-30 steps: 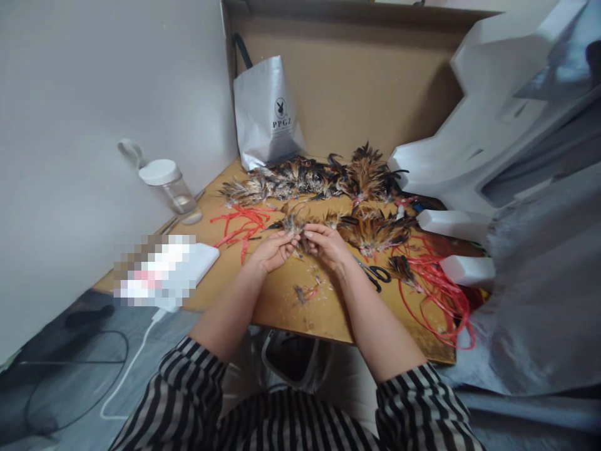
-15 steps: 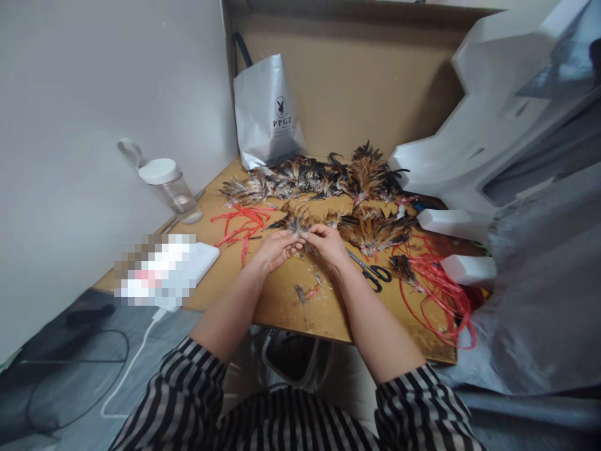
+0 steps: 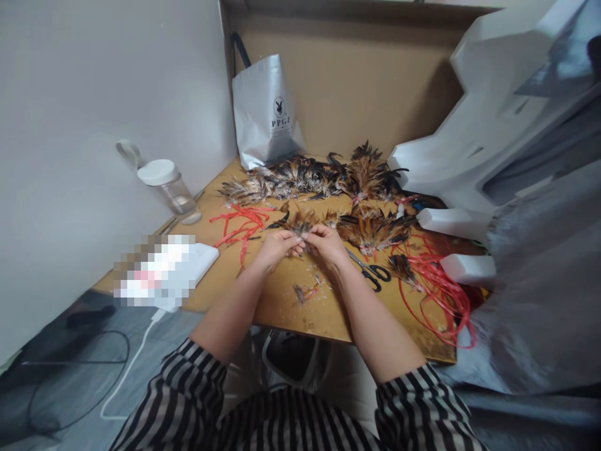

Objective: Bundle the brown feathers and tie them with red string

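Over the middle of the table, a small bunch of brown feathers point(image 3: 302, 222) is pinched at its base between my two hands. My left hand point(image 3: 278, 248) has its thumb and fingers closed on the lower left of the bunch. My right hand point(image 3: 327, 243) grips it from the right, fingertips meeting those of the left. Just behind my right hand lies a larger pile of brown and black feathers point(image 3: 375, 228). Black-handled scissors point(image 3: 373, 272) rest to the right of that hand. Feather scraps point(image 3: 305, 292) lie on the table below my hands.
A long row of feather bunches point(image 3: 305, 178) lies at the back, before a silver bag point(image 3: 265, 113). Red plastic strips point(image 3: 241, 219) lie left, and a tangle of red strips point(image 3: 441, 288) right. A bottle point(image 3: 169, 188) and a white device point(image 3: 201, 263) stand left; white foam pieces point(image 3: 451, 144) right.
Both hands stay in nearly the same place on the feather bunch. The left fingers have curled in slightly closer beneath it.
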`<state>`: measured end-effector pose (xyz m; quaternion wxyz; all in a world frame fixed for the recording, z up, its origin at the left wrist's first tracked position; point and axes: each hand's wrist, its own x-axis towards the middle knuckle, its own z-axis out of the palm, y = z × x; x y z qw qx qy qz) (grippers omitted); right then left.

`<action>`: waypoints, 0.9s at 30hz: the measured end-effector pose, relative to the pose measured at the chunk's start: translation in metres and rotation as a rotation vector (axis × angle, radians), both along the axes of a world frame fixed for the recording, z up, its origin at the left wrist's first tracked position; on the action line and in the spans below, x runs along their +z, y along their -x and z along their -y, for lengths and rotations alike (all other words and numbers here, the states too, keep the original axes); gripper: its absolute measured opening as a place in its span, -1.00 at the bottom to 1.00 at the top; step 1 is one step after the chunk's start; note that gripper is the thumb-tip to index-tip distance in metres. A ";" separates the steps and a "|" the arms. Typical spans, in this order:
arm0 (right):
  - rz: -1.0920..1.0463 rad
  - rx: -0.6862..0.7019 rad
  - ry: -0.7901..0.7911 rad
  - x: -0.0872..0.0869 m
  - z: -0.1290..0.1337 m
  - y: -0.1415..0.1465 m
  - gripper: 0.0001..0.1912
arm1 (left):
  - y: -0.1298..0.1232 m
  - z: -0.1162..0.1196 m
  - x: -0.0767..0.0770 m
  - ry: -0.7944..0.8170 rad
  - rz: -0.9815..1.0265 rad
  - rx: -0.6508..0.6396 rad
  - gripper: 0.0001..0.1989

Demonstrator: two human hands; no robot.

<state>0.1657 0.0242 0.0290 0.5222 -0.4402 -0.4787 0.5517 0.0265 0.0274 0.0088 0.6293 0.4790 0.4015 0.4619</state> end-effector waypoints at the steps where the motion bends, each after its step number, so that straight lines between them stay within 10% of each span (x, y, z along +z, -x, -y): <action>1: 0.003 -0.003 -0.006 0.000 0.000 0.000 -0.70 | 0.000 0.000 0.000 -0.024 -0.021 -0.001 -0.80; 27: 0.372 -0.108 -0.304 -0.020 -0.005 0.002 -0.80 | -0.006 0.000 -0.002 -0.200 -0.241 0.056 -0.89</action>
